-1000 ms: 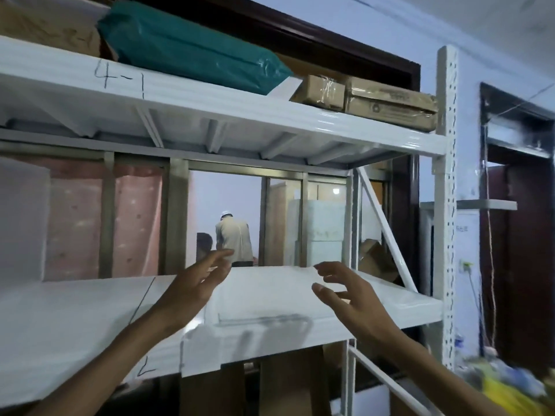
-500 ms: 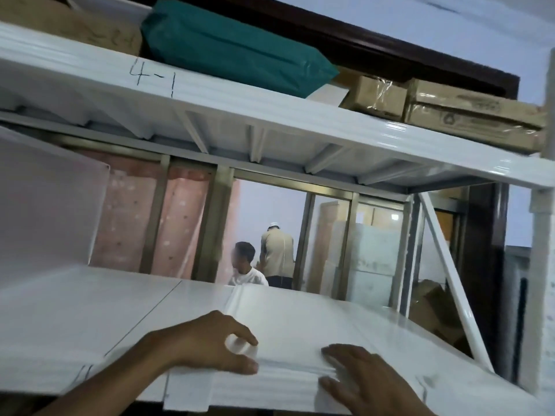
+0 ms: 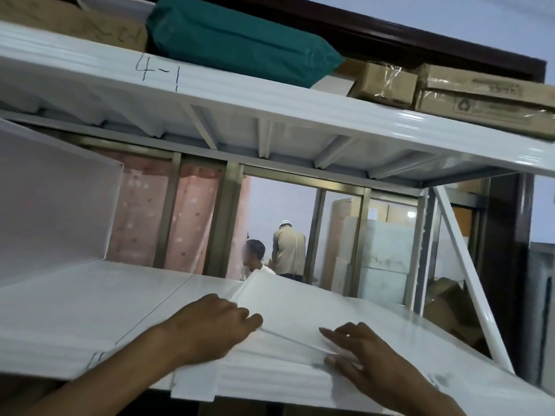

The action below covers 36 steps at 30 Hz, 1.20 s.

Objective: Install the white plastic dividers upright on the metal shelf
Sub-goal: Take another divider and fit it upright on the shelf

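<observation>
A stack of flat white plastic dividers (image 3: 270, 370) lies on the white metal shelf (image 3: 75, 310). The top divider (image 3: 294, 307) is tilted up at its left edge. My left hand (image 3: 207, 328) has its fingers hooked under that raised edge. Resting on the divider's front right corner is my right hand (image 3: 357, 355), pressing it against the stack. One white divider (image 3: 54, 199) stands upright on the shelf at the far left.
An upper shelf (image 3: 270, 100) marked "4-1" carries a green bundle (image 3: 240, 40) and cardboard boxes (image 3: 480, 94). A diagonal white brace (image 3: 468, 274) crosses the shelf's right end. Two people (image 3: 279, 253) stand behind the rack.
My hands came down from mid-air onto the stack. Since half a second ago the left hand has lifted the top divider's left edge off the pile.
</observation>
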Each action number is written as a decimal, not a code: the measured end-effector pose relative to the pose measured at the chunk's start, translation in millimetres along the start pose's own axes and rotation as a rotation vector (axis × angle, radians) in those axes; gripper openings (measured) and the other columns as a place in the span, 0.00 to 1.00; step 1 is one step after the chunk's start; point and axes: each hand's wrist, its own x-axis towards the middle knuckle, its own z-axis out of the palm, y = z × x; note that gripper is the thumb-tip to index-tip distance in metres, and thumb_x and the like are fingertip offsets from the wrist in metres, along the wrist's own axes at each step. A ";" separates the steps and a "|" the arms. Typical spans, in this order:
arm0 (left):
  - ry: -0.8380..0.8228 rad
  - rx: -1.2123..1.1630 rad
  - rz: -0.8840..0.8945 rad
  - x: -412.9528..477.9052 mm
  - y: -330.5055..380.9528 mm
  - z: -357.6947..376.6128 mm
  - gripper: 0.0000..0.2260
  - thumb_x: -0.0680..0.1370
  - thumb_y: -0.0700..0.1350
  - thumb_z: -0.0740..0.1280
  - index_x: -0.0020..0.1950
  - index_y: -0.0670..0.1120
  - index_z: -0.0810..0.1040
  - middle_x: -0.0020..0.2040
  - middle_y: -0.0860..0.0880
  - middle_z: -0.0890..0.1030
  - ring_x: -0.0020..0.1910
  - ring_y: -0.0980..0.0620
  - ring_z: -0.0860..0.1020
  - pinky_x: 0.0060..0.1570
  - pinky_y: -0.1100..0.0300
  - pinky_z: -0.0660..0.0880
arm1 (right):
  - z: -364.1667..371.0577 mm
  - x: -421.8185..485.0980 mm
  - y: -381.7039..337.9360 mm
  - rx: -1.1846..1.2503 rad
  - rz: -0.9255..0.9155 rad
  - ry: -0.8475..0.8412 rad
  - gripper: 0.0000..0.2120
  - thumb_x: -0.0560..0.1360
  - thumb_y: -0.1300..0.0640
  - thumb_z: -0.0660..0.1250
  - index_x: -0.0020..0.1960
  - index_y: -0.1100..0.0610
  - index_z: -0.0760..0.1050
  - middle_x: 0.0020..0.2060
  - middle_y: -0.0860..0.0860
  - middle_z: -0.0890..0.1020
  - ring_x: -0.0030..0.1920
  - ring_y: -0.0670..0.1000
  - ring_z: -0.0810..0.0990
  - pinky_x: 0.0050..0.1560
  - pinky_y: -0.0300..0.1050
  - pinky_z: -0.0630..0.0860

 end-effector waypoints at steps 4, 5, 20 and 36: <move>0.288 -0.130 -0.110 14.2 -30.7 -11.1 0.08 0.73 0.40 0.73 0.47 0.49 0.77 0.36 0.50 0.80 0.30 0.47 0.79 0.23 0.58 0.73 | -6.4 13.9 -5.5 -0.105 -0.044 0.036 0.26 0.77 0.35 0.53 0.74 0.34 0.54 0.65 0.36 0.63 0.62 0.40 0.65 0.56 0.33 0.68; 0.321 -0.169 -0.146 18.7 -41.0 -14.4 0.08 0.74 0.39 0.72 0.48 0.49 0.78 0.40 0.50 0.81 0.34 0.46 0.80 0.27 0.55 0.78 | -4.1 20.9 -6.0 -0.109 -0.067 0.068 0.26 0.79 0.42 0.56 0.75 0.35 0.54 0.68 0.37 0.62 0.64 0.42 0.66 0.58 0.33 0.68; 0.718 -1.404 -0.769 55.7 -98.1 -76.0 0.36 0.72 0.40 0.76 0.73 0.57 0.62 0.69 0.52 0.67 0.54 0.54 0.76 0.40 0.61 0.82 | 29.3 113.3 -97.6 0.520 -0.078 0.390 0.26 0.80 0.61 0.56 0.74 0.42 0.61 0.68 0.43 0.72 0.65 0.41 0.72 0.65 0.32 0.64; 0.741 -1.375 -0.626 51.1 -135.0 -101.2 0.33 0.75 0.31 0.66 0.74 0.57 0.68 0.65 0.53 0.74 0.46 0.58 0.77 0.51 0.48 0.81 | 22.4 152.0 -187.8 1.006 -0.018 0.294 0.39 0.70 0.60 0.56 0.75 0.35 0.48 0.75 0.35 0.53 0.76 0.42 0.50 0.75 0.53 0.52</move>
